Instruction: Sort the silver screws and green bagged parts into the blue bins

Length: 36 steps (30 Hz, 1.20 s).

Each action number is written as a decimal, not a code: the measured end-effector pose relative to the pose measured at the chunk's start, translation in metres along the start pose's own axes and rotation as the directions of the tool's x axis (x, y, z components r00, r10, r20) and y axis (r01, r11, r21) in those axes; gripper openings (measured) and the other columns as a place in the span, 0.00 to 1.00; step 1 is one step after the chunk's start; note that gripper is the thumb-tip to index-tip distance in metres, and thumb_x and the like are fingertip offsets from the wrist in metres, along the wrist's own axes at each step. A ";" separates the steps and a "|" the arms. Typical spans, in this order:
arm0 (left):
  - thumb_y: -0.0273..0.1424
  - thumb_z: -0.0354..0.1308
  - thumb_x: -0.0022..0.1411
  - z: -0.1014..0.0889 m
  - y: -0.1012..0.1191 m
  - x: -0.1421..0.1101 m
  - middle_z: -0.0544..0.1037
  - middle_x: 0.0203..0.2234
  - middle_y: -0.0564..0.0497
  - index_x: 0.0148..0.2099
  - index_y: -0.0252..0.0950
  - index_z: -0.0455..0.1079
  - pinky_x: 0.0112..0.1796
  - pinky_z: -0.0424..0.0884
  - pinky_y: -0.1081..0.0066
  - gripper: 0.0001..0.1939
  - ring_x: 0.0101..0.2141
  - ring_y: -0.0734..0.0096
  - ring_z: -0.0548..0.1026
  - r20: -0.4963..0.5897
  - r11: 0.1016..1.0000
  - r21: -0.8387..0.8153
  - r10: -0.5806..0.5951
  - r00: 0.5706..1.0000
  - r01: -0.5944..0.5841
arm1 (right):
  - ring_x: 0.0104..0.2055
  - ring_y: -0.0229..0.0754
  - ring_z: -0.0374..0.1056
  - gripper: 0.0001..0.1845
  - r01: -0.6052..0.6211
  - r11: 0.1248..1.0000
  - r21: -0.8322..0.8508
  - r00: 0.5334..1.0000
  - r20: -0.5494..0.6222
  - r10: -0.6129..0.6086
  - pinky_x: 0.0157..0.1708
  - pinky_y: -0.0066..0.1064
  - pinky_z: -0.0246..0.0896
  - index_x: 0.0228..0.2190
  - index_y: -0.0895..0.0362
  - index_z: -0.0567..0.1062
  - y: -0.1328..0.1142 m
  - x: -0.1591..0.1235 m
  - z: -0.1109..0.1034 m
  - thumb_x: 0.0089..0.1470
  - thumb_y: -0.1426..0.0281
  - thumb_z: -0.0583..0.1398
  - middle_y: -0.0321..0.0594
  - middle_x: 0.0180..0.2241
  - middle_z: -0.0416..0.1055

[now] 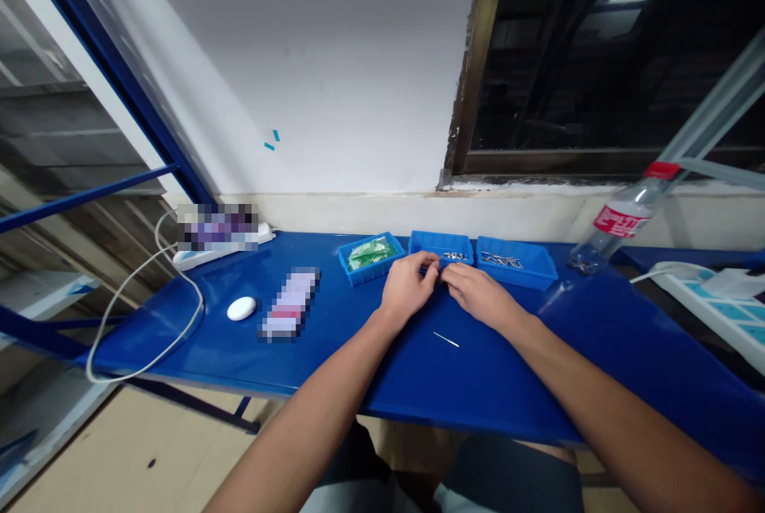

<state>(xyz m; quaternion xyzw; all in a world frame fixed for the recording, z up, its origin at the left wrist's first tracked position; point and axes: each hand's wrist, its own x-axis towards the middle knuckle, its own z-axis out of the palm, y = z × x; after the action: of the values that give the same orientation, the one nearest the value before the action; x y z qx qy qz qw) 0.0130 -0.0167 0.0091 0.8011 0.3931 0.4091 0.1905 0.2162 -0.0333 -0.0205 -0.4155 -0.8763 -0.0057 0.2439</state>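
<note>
My left hand (411, 286) and my right hand (479, 295) meet at the front of the middle blue bin (431, 237). The fingers of both are bent inward and closed, and whatever lies between the fingertips is too small or hidden to make out. Small shiny metal parts (455, 256) lie in that middle bin, partly covered by my left hand. To the right, another blue bin (541, 274) contains several slim metal pieces (500, 260). The left blue bin (358, 277) holds green and clear plastic packets (371, 252). A thin metal rod (446, 339) rests on the blue table (412, 385) below my hands.
On the left are a pixelated phone-like object (291, 303), a white oval object (241, 308), a power strip (197, 255) and a looping white cable (113, 318). A plastic bottle with a red cap (621, 220) leans at the right. Behind stands a white wall (335, 75).
</note>
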 end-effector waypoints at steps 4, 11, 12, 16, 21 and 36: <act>0.28 0.56 0.70 0.000 0.000 0.000 0.85 0.42 0.49 0.47 0.37 0.79 0.45 0.77 0.69 0.10 0.41 0.64 0.83 0.006 1.000 -0.017 -0.010 1.000 0.010 | 0.49 0.51 0.72 0.16 0.010 1.000 0.027 0.999 -0.042 -0.009 0.50 0.45 0.72 0.44 0.53 0.76 0.001 0.002 0.003 0.61 0.81 0.54 0.46 0.43 0.75; 0.30 0.55 0.71 -0.004 0.003 0.001 0.85 0.42 0.47 0.46 0.36 0.79 0.45 0.76 0.68 0.11 0.39 0.65 0.82 -0.051 1.000 -0.010 -0.025 0.998 0.025 | 0.50 0.50 0.75 0.22 -0.002 0.976 0.218 0.970 -0.235 0.055 0.54 0.47 0.71 0.51 0.50 0.79 -0.008 0.005 -0.005 0.61 0.79 0.55 0.44 0.46 0.78; 0.31 0.54 0.72 -0.005 0.003 0.001 0.85 0.40 0.48 0.46 0.36 0.79 0.44 0.76 0.68 0.11 0.38 0.65 0.82 -0.046 0.999 -0.020 -0.039 0.998 0.038 | 0.49 0.49 0.75 0.21 -0.021 0.969 0.245 0.964 -0.254 0.085 0.52 0.45 0.72 0.51 0.50 0.79 -0.010 0.005 -0.008 0.61 0.78 0.55 0.43 0.46 0.78; 0.36 0.52 0.74 -0.004 0.000 0.000 0.84 0.30 0.51 0.51 0.37 0.78 0.39 0.76 0.71 0.15 0.31 0.67 0.82 0.046 0.988 -0.105 -0.108 0.993 0.112 | 0.42 0.46 0.76 0.17 -0.085 0.940 0.330 0.927 -0.320 0.197 0.46 0.40 0.74 0.47 0.51 0.81 -0.018 0.006 -0.018 0.61 0.76 0.57 0.42 0.43 0.78; 0.37 0.49 0.76 0.005 -0.004 0.000 0.85 0.33 0.48 0.58 0.33 0.73 0.35 0.78 0.71 0.19 0.27 0.70 0.81 0.238 0.917 -0.346 -0.119 0.964 0.198 | 0.43 0.47 0.77 0.08 -0.144 0.911 0.387 0.877 -0.377 0.298 0.47 0.41 0.72 0.39 0.52 0.82 -0.019 0.005 -0.023 0.61 0.70 0.62 0.41 0.41 0.80; 0.28 0.58 0.69 0.007 -0.015 0.004 0.86 0.42 0.46 0.52 0.34 0.80 0.47 0.81 0.65 0.13 0.42 0.64 0.85 0.155 0.917 -0.360 -0.122 0.980 0.171 | 0.33 0.46 0.77 0.06 -0.269 0.881 0.389 0.856 -0.323 0.404 0.37 0.39 0.74 0.36 0.52 0.80 -0.019 0.003 -0.014 0.59 0.66 0.62 0.40 0.37 0.83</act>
<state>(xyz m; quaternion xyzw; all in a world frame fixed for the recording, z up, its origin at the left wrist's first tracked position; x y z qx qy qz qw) 0.0129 -0.0043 -0.0022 0.7438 0.3542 0.4078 0.3937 0.2067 -0.0465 -0.0036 -0.5077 -0.7094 0.1008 0.4784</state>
